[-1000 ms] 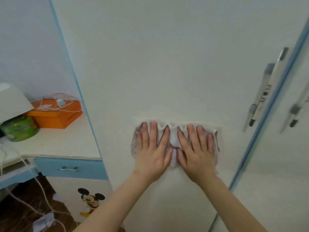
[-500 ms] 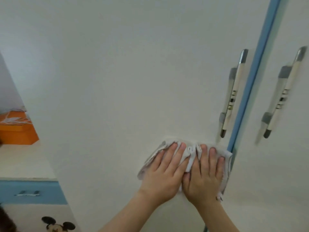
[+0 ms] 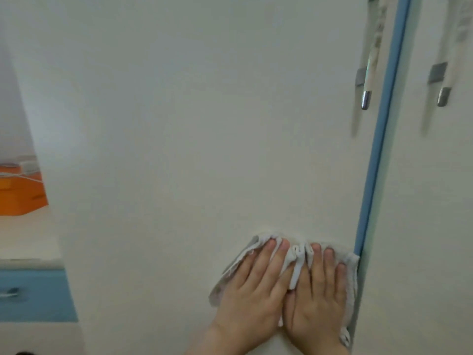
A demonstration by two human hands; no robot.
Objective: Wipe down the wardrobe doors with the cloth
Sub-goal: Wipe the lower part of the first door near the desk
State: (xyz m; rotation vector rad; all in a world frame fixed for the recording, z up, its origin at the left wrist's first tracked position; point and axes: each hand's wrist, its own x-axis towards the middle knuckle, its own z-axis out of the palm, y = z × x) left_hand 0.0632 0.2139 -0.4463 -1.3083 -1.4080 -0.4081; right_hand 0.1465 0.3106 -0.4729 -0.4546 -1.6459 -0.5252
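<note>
Soft even light, motion blur, wide-angle distortion

Plain cream-white wardrobe door [image 3: 204, 124] with a blue edge strip [image 3: 378, 149], pale grey cloth [image 3: 298, 265], silver-tipped white handles [image 3: 367, 80], an orange box [image 3: 18, 196], a blue drawer front [image 3: 38, 295].

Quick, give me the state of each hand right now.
Left hand: open, flat, pressing the cloth to the wardrobe door.
Right hand: open, flat on the same cloth, beside the blue door edge.
</note>
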